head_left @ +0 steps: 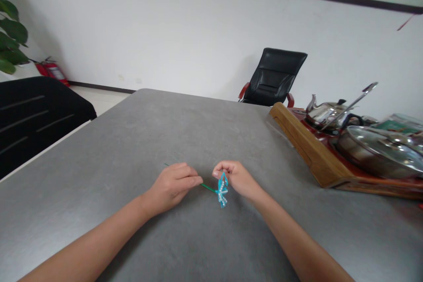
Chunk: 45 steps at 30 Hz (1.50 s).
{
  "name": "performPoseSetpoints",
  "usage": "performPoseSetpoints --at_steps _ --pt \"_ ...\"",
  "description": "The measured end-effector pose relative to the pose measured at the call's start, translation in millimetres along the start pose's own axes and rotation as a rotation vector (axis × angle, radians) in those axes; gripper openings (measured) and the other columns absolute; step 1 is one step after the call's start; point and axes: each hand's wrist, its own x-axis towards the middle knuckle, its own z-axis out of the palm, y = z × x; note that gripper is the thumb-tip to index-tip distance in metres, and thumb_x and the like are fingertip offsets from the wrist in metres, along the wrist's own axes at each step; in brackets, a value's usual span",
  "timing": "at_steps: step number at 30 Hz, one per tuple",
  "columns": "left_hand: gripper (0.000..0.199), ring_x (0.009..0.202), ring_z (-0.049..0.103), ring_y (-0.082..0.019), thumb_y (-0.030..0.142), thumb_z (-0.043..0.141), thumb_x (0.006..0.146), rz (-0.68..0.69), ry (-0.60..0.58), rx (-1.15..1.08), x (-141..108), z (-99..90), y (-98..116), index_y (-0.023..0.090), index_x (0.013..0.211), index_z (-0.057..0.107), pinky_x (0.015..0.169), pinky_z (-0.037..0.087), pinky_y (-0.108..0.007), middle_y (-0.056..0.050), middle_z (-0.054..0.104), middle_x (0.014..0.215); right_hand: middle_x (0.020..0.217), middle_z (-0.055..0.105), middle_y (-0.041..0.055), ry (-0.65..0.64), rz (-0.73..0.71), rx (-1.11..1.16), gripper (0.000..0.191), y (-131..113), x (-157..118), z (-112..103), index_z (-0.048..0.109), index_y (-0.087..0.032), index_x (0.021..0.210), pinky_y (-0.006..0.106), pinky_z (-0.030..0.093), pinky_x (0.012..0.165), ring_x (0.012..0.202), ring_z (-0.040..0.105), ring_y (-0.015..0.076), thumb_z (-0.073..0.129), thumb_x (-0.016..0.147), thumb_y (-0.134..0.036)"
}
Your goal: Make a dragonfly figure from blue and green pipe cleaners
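Between my hands, above the grey table [185,119], is a small artificial flower with blue-and-white petals [222,194] and a thin green stem [209,188]. My left hand [176,185] is closed around the stem, whose far end pokes out beyond the knuckles. At the flower's upper petal, my right hand [236,178] pinches with thumb and forefinger. The exact contact at the right fingertips is partly covered by the petal.
On the right stands a wooden tea tray [299,150] with a steel kettle [325,114] and a lidded pan [380,150]. A black office chair [277,75] is behind the table, another black chair [39,119] at left. A fire extinguisher [54,72] stands by the wall.
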Motion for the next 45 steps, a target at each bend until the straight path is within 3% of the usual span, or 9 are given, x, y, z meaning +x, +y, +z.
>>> performPoseSetpoints --at_steps 10,18,28,34,45 --pt "0.025 0.068 0.053 -0.015 0.009 0.039 0.091 0.088 -0.093 0.165 3.0 0.6 -0.4 0.017 0.1 0.061 0.062 0.041 -0.028 -0.006 0.066 0.084 0.055 0.039 -0.0058 0.098 -0.093 0.036 0.024 -13.2 -5.8 -7.7 0.059 -0.016 0.069 0.023 0.026 0.052 0.053 0.034 0.0096 0.061 0.074 -0.04" --pt "0.023 0.066 0.052 -0.015 0.01 0.042 0.091 -0.005 -0.027 0.237 0.1 2.0 -3.4 0.017 0.1 0.062 0.061 0.04 -0.026 -0.005 0.064 0.078 0.053 0.036 -0.0059 0.16 -0.141 -0.032 0.024 -39.5 -22.6 -3.3 0.058 -0.017 0.07 0.024 0.024 0.048 0.049 0.031 0.0097 0.056 0.081 -0.038" --pt "0.026 0.066 0.049 -0.016 0.006 0.04 0.087 -0.079 0.071 0.315 -2.0 1.7 -7.5 0.015 0.098 0.062 0.058 0.04 -0.026 -0.006 0.064 0.077 0.052 0.031 -0.0069 0.099 -0.195 -0.227 0.018 -55.1 -39.5 10.3 0.059 -0.019 0.074 0.024 0.022 0.047 0.049 0.031 0.0091 0.052 0.087 -0.029" --pt "0.024 0.069 0.052 -0.015 0.011 0.041 0.09 -0.146 0.106 0.296 -2.5 1.7 -7.4 0.016 0.099 0.063 0.06 0.042 -0.026 -0.006 0.064 0.08 0.055 0.042 -0.0061 0.033 -0.237 -0.396 0.015 -60.0 -42.2 18.5 0.059 -0.02 0.071 0.023 0.028 0.053 0.051 0.038 0.009 0.054 0.084 -0.018" --pt "0.021 0.076 0.055 -0.016 0.016 0.043 0.092 -0.29 0.179 0.171 -3.9 3.2 -7.1 0.016 0.098 0.063 0.067 0.045 -0.027 -0.005 0.063 0.081 0.053 0.041 -0.0066 -0.105 -0.132 -0.378 0.015 -38.6 -34.2 28.8 0.058 -0.02 0.071 0.022 0.024 0.05 0.051 0.037 0.0086 0.051 0.084 -0.018"
